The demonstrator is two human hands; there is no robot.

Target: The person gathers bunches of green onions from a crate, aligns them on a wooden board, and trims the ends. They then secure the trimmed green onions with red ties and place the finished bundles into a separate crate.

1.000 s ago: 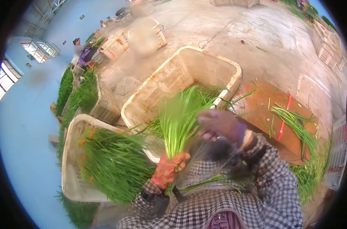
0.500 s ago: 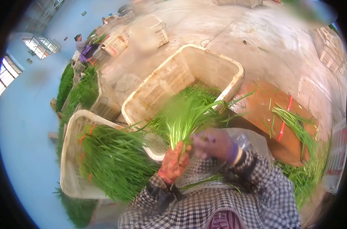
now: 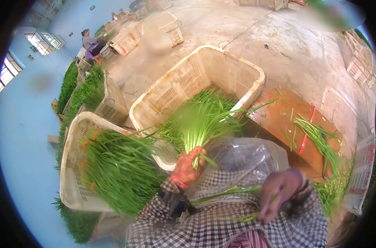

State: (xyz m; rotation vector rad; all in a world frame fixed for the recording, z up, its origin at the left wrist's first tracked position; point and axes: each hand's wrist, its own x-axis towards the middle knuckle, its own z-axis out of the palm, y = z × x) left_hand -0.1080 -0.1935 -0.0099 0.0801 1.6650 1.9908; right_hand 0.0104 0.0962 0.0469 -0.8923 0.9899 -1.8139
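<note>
Right hand has moved off the greens, its grip too blurry to tell; left hand holds them, seemingly mid-picking, and another pick would need it still.

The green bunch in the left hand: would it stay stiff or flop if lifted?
The green bunch would probably flop at the top, since its thin leaves fan out and bend. Its pale stalks look firmer, running fairly straight up from the left hand. With no tie visible on it, it might shed some strands.
</note>
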